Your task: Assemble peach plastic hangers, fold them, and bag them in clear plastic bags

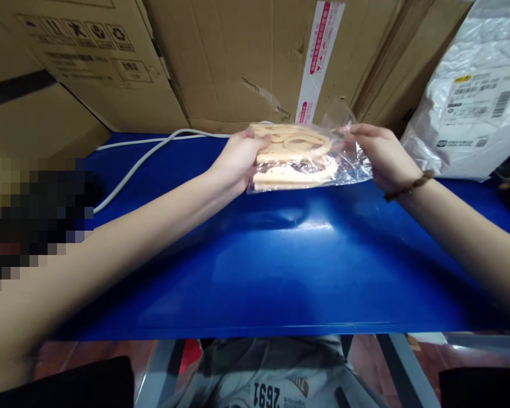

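So the two hands are held apart, both on the same clear plastic bag [359, 169], which is up over the far edge of the table, a bit right of centre in the upper half of the frame. Left hand [236, 156] is clamped on the bag's left end, thumb on top. Right hand [382, 158], with a brown bracelet [410, 186] on the wrist, pinches the loose film at the right end; those fingertips are blurry. Inside are some cream-coloured pieces [292, 136] with looped ends, stacked up. Glare and wrinkled film make it hard to count them.

Under that is the shiny blue table [280, 272], with a white cable [140, 167] curving across its upper left and running out of sight behind the left hand.

Along the top are cardboard boxes [233, 54], cut off by the frame. The upper left one has a row of handling icons [74, 33], and there's a strip of tape [318, 62] with pink-red print too blurry to read. Upper right is a white plastic parcel [433, 130] with a shipping label [480, 107] and barcode, small print unreadable. Bottom centre, a grey shirt [238, 368] shows what looks like "2691" upside down. The left edge is partly pixelated.
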{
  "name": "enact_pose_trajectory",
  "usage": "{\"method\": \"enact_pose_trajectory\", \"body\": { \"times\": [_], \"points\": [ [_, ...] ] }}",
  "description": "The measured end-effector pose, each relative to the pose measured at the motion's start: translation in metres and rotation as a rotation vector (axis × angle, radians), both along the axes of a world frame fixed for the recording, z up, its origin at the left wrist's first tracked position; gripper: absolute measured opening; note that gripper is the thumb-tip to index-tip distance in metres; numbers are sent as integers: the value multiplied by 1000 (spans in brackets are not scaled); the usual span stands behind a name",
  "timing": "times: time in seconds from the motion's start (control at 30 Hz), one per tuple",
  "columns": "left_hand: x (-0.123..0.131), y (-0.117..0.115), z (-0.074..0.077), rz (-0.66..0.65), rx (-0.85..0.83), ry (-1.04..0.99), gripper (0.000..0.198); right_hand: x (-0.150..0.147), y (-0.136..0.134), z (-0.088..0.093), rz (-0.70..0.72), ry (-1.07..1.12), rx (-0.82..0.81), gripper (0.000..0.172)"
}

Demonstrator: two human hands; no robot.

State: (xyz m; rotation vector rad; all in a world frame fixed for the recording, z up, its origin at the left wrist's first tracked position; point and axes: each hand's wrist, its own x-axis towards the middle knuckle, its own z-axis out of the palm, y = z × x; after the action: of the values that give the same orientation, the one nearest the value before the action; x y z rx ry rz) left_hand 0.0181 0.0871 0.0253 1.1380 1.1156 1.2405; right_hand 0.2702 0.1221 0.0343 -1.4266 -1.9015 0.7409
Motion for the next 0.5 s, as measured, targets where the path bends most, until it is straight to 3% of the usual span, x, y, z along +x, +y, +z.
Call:
{"method": "enact_pose_trajectory", "body": {
  "times": [0.13, 0.23, 0.33, 0.5],
  "points": [
    [-14, -47, -5, -5, -147, -135, 23, 7, -36, -11, -17, -196, 34, 42],
    [-19, -75, -11, -65, -164, -115, 34, -1, -61, -12, -92, -364, 231, 52],
    [-22, -93, -12, -104, -105, -71, 41, -12, -83, -3, -97, -489, 364, 40],
    [-27, -107, -9, -96, 17, 82, 47, -22, -105, 13, -199, -459, 559, 31]
  ]
}}
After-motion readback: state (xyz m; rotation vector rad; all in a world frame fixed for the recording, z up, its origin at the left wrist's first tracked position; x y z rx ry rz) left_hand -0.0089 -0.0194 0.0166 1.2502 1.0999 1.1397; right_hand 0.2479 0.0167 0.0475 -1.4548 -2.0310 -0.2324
